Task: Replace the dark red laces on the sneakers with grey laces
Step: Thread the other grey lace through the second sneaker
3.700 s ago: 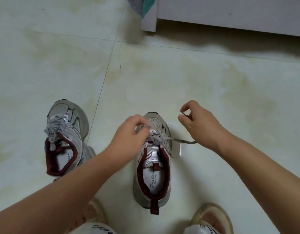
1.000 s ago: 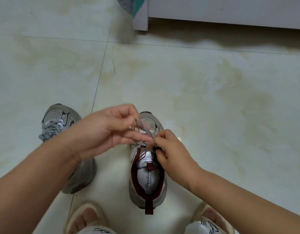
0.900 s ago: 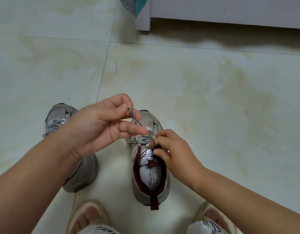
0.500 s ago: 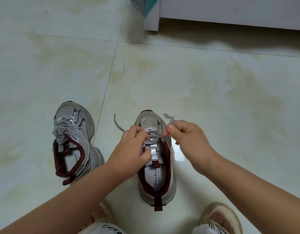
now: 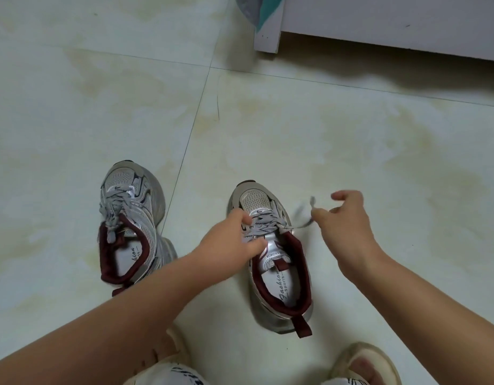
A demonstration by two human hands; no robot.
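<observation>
Two slippered feet at the bottom edge, one (image 5: 362, 365) plainly visible, knees just in frame. Both sneakers sit on the tiled floor (image 5: 351, 151), toes pointing away. Right sneaker (image 5: 279, 262) is the one being worked: grey lace (image 5: 264, 225) crisscrossed up to the top eyelets, no dark red lace visible on it, only the dark red collar lining. Left hand (image 5: 229, 240) rests on the lacing, fingers curled and pinching the grey lace at the tongue, pinning the shoe. Right hand (image 5: 348, 220) is out to the side, thumb and index fingers pinching the free lace end (image 5: 305, 215), other fingers spread; end is motion-blurred, so exact grip is fuzzy. Left sneaker (image 5: 129, 223) stands apart to the left, already laced grey, ends tucked at the tongue. White cabinet base (image 5: 379, 26) at the far wall.

Step, as I read it: snugging the last crossings on the second shoe, task near done. Next move needs even tension on both ends, then tie or tuck
</observation>
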